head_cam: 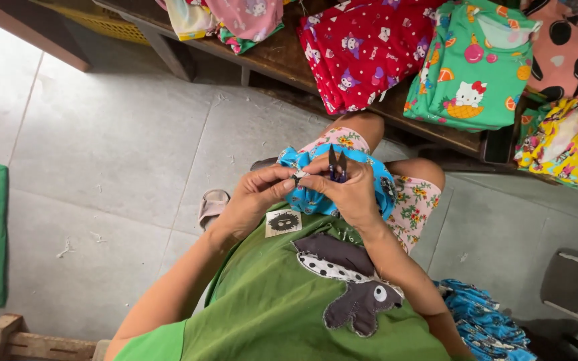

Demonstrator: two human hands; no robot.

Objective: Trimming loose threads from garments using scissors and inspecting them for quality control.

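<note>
Blue printed garment [316,197] bunched on lap, held between both hands. Left hand [257,195] pinching small fabric bit at garment edge. Right hand [350,194] closed around thread snips [337,164], blades pointing up, just beside left fingertips. Risk: nicking fabric or finger, blades that close. Farther off, folded green garment [473,63] and red garment [362,50] on wooden tabletop [282,57].

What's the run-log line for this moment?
left hand: pinches blue garment | right hand: holds thread snips | folded stacks on bench
</note>
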